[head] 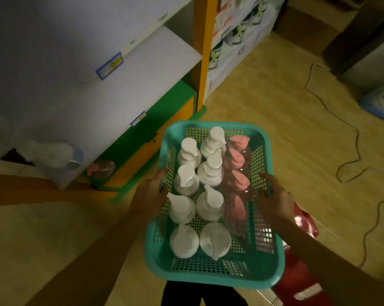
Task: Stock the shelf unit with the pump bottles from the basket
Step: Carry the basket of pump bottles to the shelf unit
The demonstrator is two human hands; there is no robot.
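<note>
I hold a teal mesh basket (pixel 211 276) in front of me above the floor. My left hand (pixel 152 191) grips its left wall and my right hand (pixel 275 197) grips its right wall. Several white pump bottles (pixel 186 180) stand upright in two rows on the basket's left side. Several clear bottles with pink pump heads (pixel 237 162) stand in a row on its right. The shelf unit (pixel 142 69) with white shelves, an orange post and a green base is to the upper left. A pink-topped bottle (pixel 101 168) and a white one (pixel 56 155) sit on its lowest level.
A second shelf bay (pixel 235 34) holding tins and boxes stands beyond the orange post. A black cable (pixel 341 120) snakes over the wooden floor on the right. A red object (pixel 301 277) lies under the basket's right edge. A blue-and-white object (pixel 381 102) sits at far right.
</note>
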